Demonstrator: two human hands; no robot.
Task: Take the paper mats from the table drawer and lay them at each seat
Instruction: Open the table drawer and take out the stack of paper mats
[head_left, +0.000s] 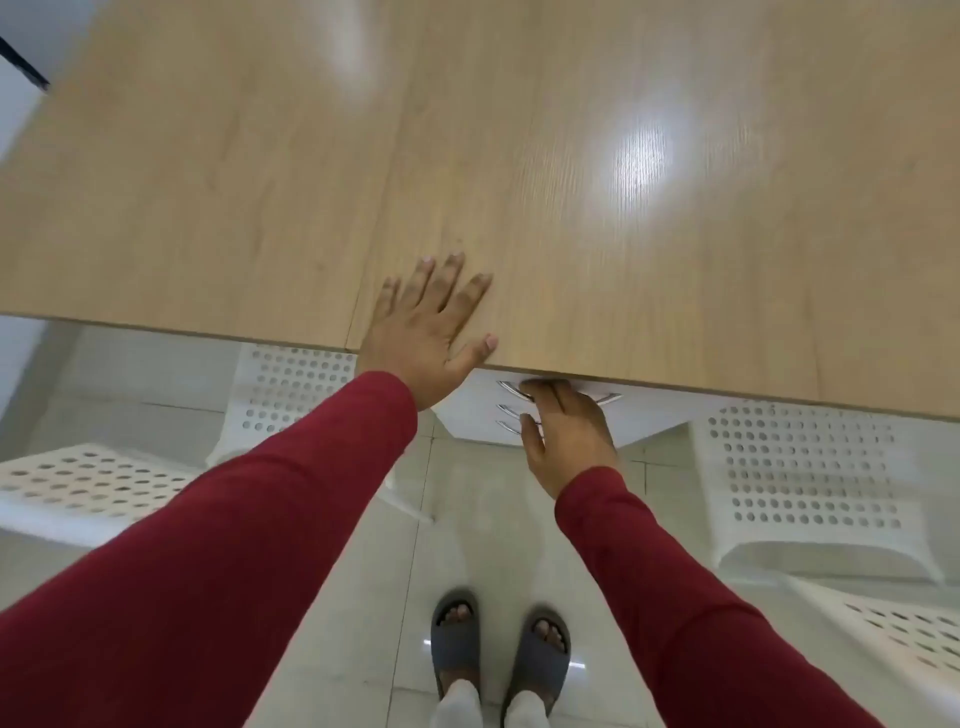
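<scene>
A light wooden table fills the upper half of the view. My left hand lies flat on its near edge with the fingers spread. Under the edge stands a white drawer unit with three metal handles. My right hand reaches to the top handle, and its fingers curl over that handle. The drawers look closed. No paper mats are visible.
White perforated chairs stand on both sides: one to the left tucked under the table, another at the far left, one to the right. My feet in grey slippers stand on the pale tiled floor.
</scene>
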